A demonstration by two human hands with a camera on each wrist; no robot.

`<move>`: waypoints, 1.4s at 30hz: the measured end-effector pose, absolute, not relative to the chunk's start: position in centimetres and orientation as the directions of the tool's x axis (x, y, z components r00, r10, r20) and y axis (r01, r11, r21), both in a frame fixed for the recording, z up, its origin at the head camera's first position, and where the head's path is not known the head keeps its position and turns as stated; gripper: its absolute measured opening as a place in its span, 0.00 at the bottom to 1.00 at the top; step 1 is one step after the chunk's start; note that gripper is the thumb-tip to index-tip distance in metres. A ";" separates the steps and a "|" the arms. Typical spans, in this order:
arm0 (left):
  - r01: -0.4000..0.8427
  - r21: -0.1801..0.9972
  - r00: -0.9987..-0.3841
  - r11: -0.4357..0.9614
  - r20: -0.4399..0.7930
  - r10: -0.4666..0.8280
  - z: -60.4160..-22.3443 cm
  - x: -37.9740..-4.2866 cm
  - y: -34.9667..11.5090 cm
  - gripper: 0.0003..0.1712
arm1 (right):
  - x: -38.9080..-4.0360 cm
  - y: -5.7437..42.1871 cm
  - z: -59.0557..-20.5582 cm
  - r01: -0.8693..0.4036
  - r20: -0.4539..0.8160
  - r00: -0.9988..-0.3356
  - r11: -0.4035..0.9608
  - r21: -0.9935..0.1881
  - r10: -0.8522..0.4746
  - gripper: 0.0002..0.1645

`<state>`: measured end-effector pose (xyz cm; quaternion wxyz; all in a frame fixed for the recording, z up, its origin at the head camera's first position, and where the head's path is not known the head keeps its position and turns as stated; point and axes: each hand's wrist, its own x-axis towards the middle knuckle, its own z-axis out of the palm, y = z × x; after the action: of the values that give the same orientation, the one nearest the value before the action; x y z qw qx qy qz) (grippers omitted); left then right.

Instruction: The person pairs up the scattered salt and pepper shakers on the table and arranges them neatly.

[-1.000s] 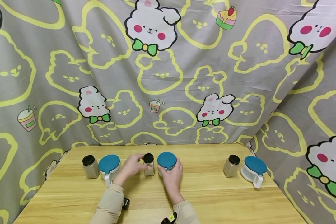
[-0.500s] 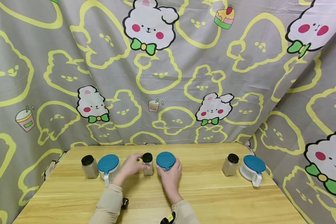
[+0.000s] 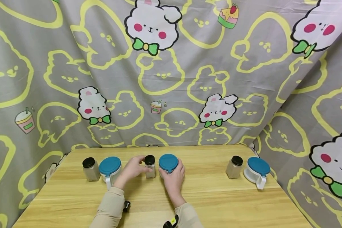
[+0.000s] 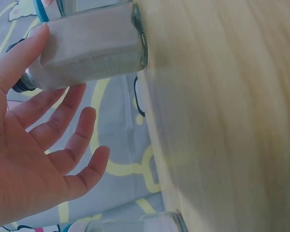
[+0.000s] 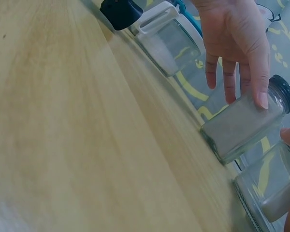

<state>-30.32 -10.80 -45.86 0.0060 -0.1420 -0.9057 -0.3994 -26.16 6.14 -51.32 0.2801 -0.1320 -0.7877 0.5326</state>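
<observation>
A small square glass spice jar with a black screw cap and grey-brown powder stands upright on the table. My left hand holds it lightly near the top; in the left wrist view the thumb lies along the jar and the fingertips sit behind it, with the lower fingers spread. Just right of it stands a round glass canister with a blue lid. My right hand grips that canister from the right and front, hiding its handle. The canister's glass wall shows close beside the spice jar in the right wrist view.
At the left stand another spice jar and another blue-lidded canister. A matching spice jar and a white-handled canister stand at the right. A patterned curtain hangs behind the wooden table.
The head view has shifted very slightly. Both hands keep their places on the spice jar and the canister, which have not visibly moved on the table.
</observation>
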 end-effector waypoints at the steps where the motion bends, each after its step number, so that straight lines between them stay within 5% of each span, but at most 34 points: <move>1: 0.262 0.721 -0.960 0.642 0.123 0.253 -45.8 -30.4 -10.8 0.30 | -26.2 6.1 -51.3 -0.092 0.302 -0.810 0.400 -0.912 0.502 0.61; 14: 0.244 0.712 -0.960 0.658 0.084 0.266 -44.5 -30.2 -11.7 0.47 | -25.9 6.2 -50.0 -0.110 0.340 -0.804 0.439 -0.892 0.489 0.63; 28: 0.282 0.671 -0.956 0.686 0.141 0.256 -43.0 -28.5 -11.8 0.48 | -24.8 8.9 -48.0 -0.203 0.383 -0.836 0.428 -0.881 0.392 0.53; 42: 0.325 0.538 -0.943 0.777 0.242 0.227 -41.3 -25.7 -10.8 0.45 | -23.1 13.0 -47.6 -0.326 0.529 -0.830 0.617 -0.716 0.176 0.47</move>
<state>-25.72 -10.84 -41.27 0.0820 -0.1470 -0.9391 -0.2995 -23.10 13.01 -47.58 0.2883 0.0440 -0.8516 0.4356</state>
